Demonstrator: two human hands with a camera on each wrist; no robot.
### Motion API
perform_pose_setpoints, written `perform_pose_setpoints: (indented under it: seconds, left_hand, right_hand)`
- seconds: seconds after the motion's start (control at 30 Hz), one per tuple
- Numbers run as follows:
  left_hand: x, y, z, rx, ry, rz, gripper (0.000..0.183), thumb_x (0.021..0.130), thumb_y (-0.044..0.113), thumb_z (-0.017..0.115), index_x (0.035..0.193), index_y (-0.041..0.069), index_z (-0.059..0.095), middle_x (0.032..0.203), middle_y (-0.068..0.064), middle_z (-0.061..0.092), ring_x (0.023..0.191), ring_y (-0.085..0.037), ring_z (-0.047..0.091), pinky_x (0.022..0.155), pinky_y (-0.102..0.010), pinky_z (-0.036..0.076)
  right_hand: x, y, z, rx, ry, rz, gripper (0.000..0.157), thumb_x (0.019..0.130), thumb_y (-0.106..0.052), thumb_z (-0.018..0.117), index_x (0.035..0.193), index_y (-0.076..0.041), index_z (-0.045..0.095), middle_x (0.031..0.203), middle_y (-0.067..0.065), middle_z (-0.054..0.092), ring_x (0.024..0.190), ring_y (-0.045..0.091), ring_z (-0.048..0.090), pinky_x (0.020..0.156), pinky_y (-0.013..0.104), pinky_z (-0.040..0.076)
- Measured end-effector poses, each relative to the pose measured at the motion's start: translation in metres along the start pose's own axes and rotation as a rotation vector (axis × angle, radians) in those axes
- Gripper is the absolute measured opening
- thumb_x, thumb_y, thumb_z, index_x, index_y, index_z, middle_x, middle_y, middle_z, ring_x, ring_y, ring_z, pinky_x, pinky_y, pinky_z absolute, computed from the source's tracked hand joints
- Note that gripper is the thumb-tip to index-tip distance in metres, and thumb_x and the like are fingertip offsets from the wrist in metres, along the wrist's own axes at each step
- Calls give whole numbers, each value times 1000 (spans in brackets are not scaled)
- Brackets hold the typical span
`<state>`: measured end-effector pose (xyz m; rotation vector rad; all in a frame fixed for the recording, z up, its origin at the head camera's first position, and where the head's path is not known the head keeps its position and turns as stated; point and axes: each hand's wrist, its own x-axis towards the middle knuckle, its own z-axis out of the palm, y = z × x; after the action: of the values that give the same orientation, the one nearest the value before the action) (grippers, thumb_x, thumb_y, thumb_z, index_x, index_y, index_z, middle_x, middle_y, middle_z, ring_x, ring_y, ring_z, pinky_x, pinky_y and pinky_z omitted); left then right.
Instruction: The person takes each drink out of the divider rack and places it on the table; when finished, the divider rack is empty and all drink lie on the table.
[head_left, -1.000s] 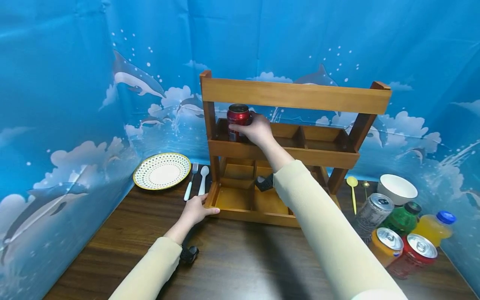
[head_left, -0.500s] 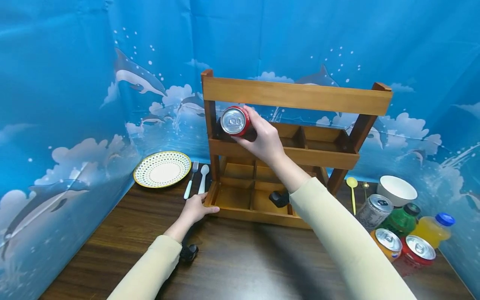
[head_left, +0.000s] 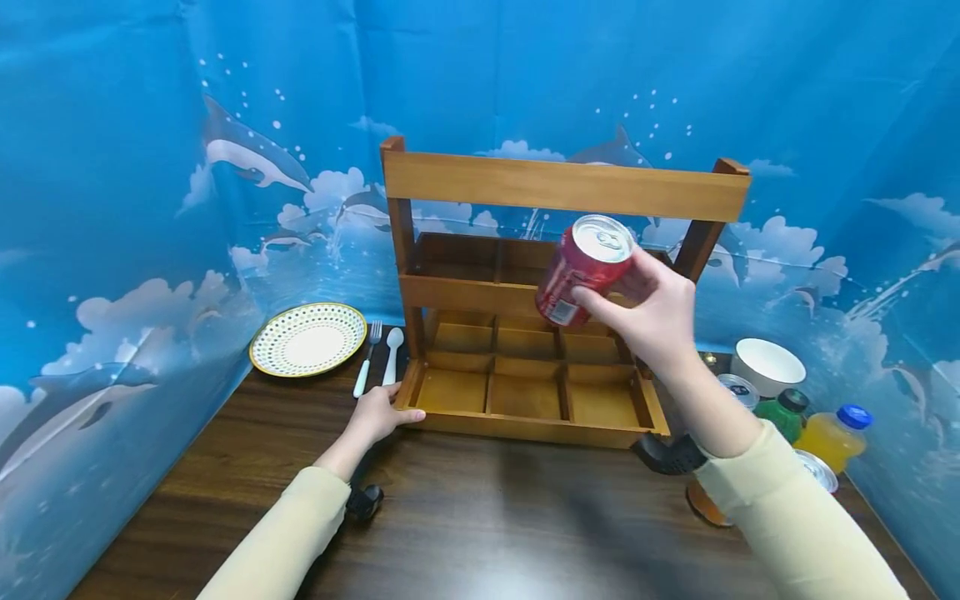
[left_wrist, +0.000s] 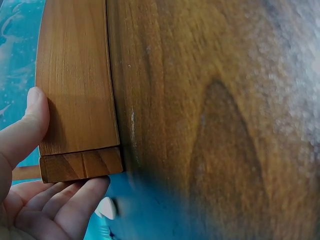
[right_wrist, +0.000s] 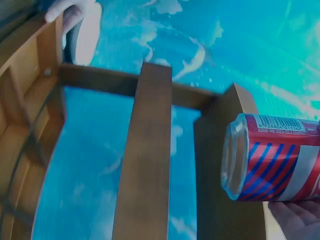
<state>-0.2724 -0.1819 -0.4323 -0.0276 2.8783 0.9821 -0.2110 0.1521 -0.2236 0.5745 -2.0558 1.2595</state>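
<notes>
In the head view my right hand (head_left: 648,304) grips a red soda can (head_left: 573,279) between thumb and fingers. Tilted, with its silver top up, the can hangs in front of the middle tier of a wooden rack (head_left: 525,425). The right wrist view shows the can (right_wrist: 280,157) lying sideways, its bottom end toward the shelf. At the rack's lower front left corner, my left hand (head_left: 378,414) holds the frame. Seen from the left wrist, the thumb of that hand (left_wrist: 55,210) lies on one edge of the rack (left_wrist: 77,100), the fingers against its end.
Left of the rack are a dotted plate (head_left: 307,340), a fork (head_left: 367,358) and a white spoon (head_left: 392,354). Bottles, including a yellow one (head_left: 832,437) and a green one (head_left: 783,414), stand right with a white bowl (head_left: 768,367) and cans partly behind my right arm.
My right hand has lifted the soda can out of the middle tier's left compartment and carried it right and forward of the rack. My left hand keeps its place on the corner.
</notes>
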Motion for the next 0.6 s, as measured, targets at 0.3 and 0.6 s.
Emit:
perform_pose_setpoints:
  seconds: [0.3, 0.6]
  left_hand:
    - [1, 0, -1, 13, -13, 22, 79, 72, 41, 68, 130, -4, 38, 128, -24, 45, 117, -37, 43, 95, -49, 36]
    - [3, 0, -1, 22, -34, 48, 76, 73, 41, 67, 129, -3, 40, 126, -24, 47, 115, -38, 44, 94, -49, 37]
  right_hand:
    - [-48, 35, -94, -271, 90, 229, 53, 71, -21, 73, 121, -20, 54, 112, -1, 62, 91, -10, 57, 72, 5, 44]
    - [-107, 75, -178, -474, 217, 436, 54, 72, -21, 71, 123, -21, 52, 111, -16, 58, 83, -22, 48, 67, -2, 38]
